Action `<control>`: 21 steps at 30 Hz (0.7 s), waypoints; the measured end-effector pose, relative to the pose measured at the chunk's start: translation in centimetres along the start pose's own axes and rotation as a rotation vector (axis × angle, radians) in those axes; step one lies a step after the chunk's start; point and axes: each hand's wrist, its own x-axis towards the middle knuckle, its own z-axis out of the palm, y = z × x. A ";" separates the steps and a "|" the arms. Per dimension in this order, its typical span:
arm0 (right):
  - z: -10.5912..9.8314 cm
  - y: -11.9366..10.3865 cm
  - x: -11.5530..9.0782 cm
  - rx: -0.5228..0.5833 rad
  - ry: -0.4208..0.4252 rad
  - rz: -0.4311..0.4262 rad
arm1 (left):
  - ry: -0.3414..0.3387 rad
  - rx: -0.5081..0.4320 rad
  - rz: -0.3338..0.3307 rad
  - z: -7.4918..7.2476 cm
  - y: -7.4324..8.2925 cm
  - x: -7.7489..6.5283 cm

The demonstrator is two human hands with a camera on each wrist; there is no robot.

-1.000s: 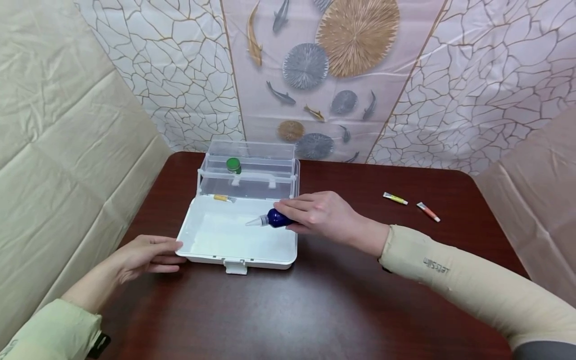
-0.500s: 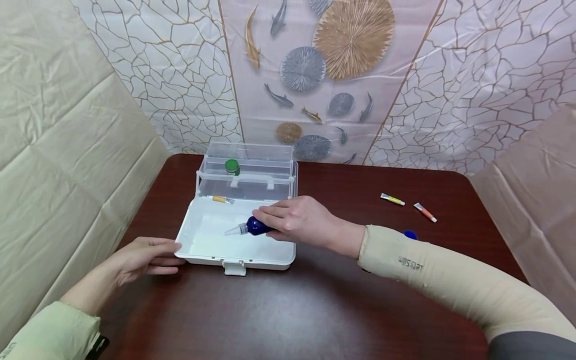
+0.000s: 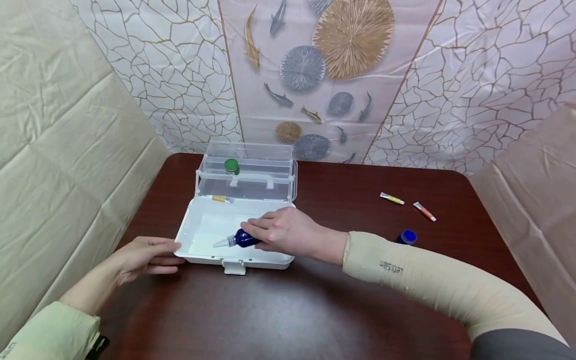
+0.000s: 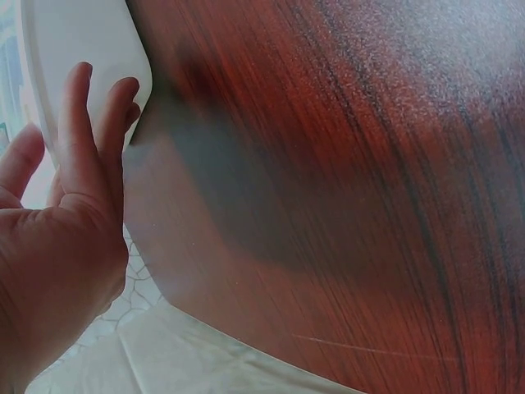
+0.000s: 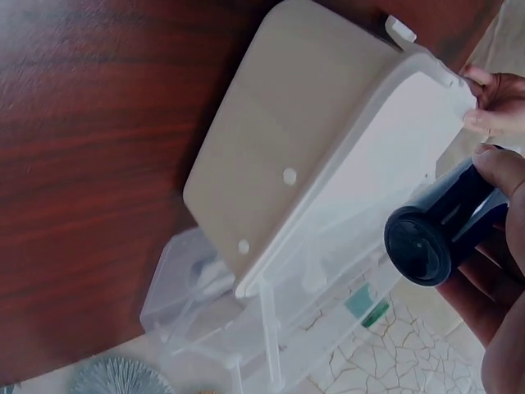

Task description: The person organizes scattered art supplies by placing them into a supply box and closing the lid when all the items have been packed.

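My right hand (image 3: 283,232) grips a dark blue bottle (image 3: 245,238) with a clear pointed nozzle. The bottle is tilted nearly flat over the white base of an open storage box (image 3: 234,260), its nozzle pointing left; the right wrist view shows the round bottom of the bottle (image 5: 418,249). At the box's front left corner, my left hand (image 3: 144,257) holds the rim between thumb and fingers, the fingers (image 4: 75,148) lying along the outer wall. A yellow-orange tube (image 3: 219,198) lies along the back of the base. Behind it, a green-lidded jar (image 3: 231,166) shows within the clear lid section.
On the right of the brown table (image 3: 270,315) lie a yellow tube (image 3: 392,198) and an orange-red tube (image 3: 425,211). A blue-lidded jar (image 3: 407,236) stands just beyond my right sleeve (image 3: 405,265). Patterned fabric (image 3: 301,115) hangs behind the table.
My right hand has moved left and nearer to me with the bottle, over the box base. The blue-lidded jar has come out from behind the arm. The left hand keeps its place.
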 end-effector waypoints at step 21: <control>2.7 -1.8 3.5 0.019 -0.236 0.073 | 0.004 0.015 0.010 0.1 -0.1 0.1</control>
